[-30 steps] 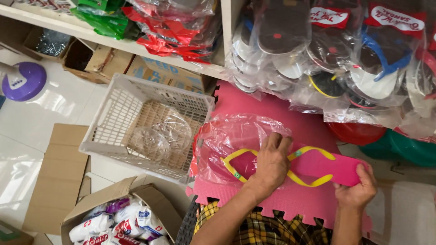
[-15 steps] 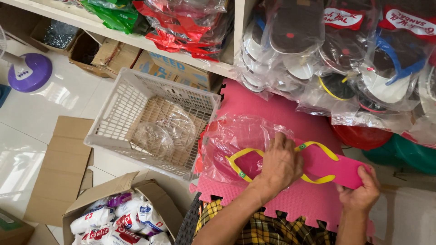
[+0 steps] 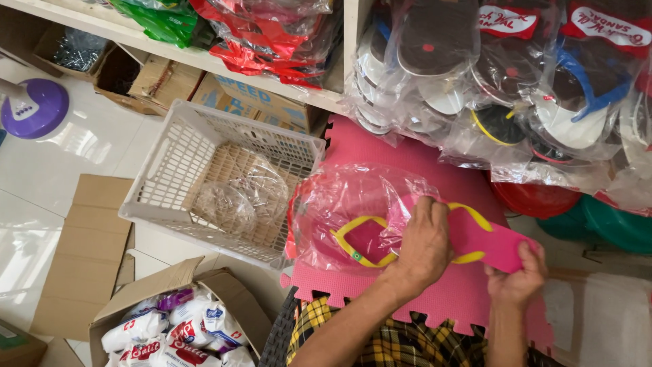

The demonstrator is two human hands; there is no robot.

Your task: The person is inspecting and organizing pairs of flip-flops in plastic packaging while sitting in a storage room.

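Here the pink flip-flops (image 3: 475, 238) lie with their long axis running left to right across the pink foam mat (image 3: 380, 285), toes inside the clear plastic bag (image 3: 346, 211), the right hand (image 3: 516, 278) pinching the heel end and the left hand (image 3: 424, 241) pressing fingers-together on the straps.

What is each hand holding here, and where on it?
Right hand grips the pink flip-flop at its heel end; left hand presses its middle, by the clear bag.
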